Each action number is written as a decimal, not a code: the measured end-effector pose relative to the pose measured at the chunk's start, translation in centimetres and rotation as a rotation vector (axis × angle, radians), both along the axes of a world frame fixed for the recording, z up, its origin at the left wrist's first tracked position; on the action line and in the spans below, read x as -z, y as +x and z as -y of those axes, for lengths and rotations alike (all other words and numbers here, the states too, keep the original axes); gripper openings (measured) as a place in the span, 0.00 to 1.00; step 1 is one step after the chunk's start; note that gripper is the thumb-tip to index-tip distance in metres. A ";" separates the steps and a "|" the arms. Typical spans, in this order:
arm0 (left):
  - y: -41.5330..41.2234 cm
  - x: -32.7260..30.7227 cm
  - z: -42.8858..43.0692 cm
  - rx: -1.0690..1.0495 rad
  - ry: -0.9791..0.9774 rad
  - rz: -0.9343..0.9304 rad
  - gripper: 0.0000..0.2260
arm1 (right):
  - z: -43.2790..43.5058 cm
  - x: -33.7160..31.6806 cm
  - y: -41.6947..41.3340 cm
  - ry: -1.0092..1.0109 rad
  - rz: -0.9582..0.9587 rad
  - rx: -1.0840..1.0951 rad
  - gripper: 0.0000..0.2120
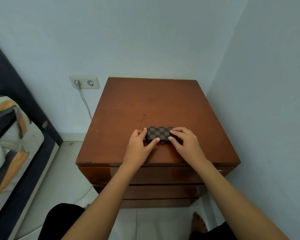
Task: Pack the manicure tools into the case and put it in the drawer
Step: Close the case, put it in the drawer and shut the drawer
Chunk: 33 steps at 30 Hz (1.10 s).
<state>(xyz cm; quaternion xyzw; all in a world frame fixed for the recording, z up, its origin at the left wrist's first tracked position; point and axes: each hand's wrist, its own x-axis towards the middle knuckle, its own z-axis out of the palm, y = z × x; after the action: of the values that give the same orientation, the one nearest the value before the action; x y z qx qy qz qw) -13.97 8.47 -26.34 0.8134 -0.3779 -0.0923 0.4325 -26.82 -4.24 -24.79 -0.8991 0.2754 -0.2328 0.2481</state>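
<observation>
A small brown checkered manicure case lies closed on top of the wooden nightstand, near its front edge. My left hand grips the case's left end, thumb on the front edge and fingers on the lid. My right hand holds the right end the same way. No loose tools are visible. The top drawer below the front edge is closed, as are the two drawers under it.
A bed with a dark frame and striped bedding stands at the left. A wall socket with a white cable plugged in sits left of the nightstand. The right wall is close beside the nightstand. My knees and a bare foot are below.
</observation>
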 end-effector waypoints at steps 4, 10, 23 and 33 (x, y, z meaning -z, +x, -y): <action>-0.1 0.0 0.3 -0.046 0.020 0.023 0.27 | 0.1 0.1 0.8 0.052 0.016 0.069 0.15; -0.1 -0.3 -0.4 -0.033 0.076 0.031 0.26 | -0.3 0.2 -0.8 0.089 0.044 0.077 0.16; 1.7 3.8 -14.8 -0.681 -0.176 -0.278 0.26 | 0.5 5.4 -14.4 0.544 0.350 0.716 0.23; -0.4 4.8 -15.4 -0.768 -0.287 -0.387 0.19 | -2.1 5.6 -15.5 0.594 0.409 0.743 0.22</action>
<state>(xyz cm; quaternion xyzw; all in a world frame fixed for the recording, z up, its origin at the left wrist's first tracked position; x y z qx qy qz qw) -14.33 23.89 -31.17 0.7942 0.0303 -0.0222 0.6065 -42.31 -2.10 -30.35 -0.5676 0.5763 -0.3878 0.4420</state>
